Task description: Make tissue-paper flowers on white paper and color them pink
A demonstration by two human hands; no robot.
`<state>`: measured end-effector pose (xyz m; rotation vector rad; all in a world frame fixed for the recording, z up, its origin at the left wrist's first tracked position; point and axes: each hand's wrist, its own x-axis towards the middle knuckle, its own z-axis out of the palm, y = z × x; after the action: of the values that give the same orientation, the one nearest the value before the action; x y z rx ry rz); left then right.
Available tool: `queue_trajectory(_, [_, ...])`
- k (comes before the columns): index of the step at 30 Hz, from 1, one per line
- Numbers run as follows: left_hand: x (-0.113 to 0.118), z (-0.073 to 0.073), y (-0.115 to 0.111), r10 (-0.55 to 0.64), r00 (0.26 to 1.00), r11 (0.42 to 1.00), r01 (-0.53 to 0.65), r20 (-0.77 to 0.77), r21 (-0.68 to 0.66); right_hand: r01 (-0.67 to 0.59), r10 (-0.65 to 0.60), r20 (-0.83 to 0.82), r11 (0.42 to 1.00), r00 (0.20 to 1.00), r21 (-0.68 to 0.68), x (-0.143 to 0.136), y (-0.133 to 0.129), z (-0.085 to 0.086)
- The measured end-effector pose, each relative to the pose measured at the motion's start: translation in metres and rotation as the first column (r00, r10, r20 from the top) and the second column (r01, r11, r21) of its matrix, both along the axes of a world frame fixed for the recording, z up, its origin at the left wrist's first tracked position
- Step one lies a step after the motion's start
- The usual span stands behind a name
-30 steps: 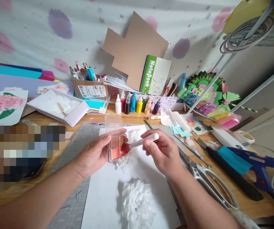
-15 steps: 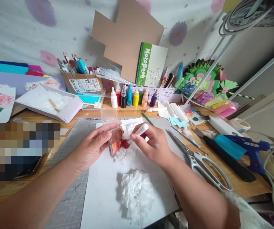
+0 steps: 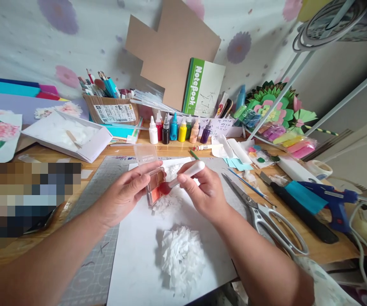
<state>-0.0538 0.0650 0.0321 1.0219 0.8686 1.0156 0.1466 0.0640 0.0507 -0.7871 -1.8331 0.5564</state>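
Observation:
My left hand grips a small open palette of brown and orange-red pans, tilted up, its clear lid folded back. Between the fingers of my right hand is a white-handled brush. Its reddish bristles touch the palette's lower right pans. Below both hands a ruffled white paper flower lies on a white sheet. Small white scraps are scattered on the sheet under the palette.
Large scissors, a black-handled knife and a blue glue gun lie to the right. Paint bottles stand behind the grey cutting mat. A white tray sits at the back left.
The brush handle has tipped slightly down and to the right, with its bristles still at the palette. My left hand holds the palette nearly as before. The view has shifted a little.

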Motion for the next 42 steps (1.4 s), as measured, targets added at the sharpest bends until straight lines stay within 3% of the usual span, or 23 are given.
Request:
queue_trajectory(21, [0.01, 0.001, 0.001, 0.114, 0.993, 0.993, -0.114, 0.008, 0.019, 0.064, -0.076, 0.138, 0.994, 0.987, 0.09, -0.005, 0.004, -0.007])
queue_trajectory(25, [0.012, -0.001, 0.003, 0.12, 0.993, 0.992, -0.12, 0.016, 0.035, 0.106, -0.116, 0.083, 0.987, 0.99, 0.121, -0.006, 0.005, -0.007])
queue_trajectory(30, [0.015, 0.0, 0.004, 0.119, 0.992, 0.992, -0.121, 0.038, 0.043, 0.168, -0.174, 0.106, 0.983, 0.979, 0.068, -0.007, 0.006, -0.009])
queue_trajectory(42, [0.016, 0.003, 0.002, 0.132, 0.989, 0.99, -0.135, 0.069, 0.033, 0.144, -0.151, 0.08, 0.985, 0.985, 0.093, -0.01, 0.004, -0.009])
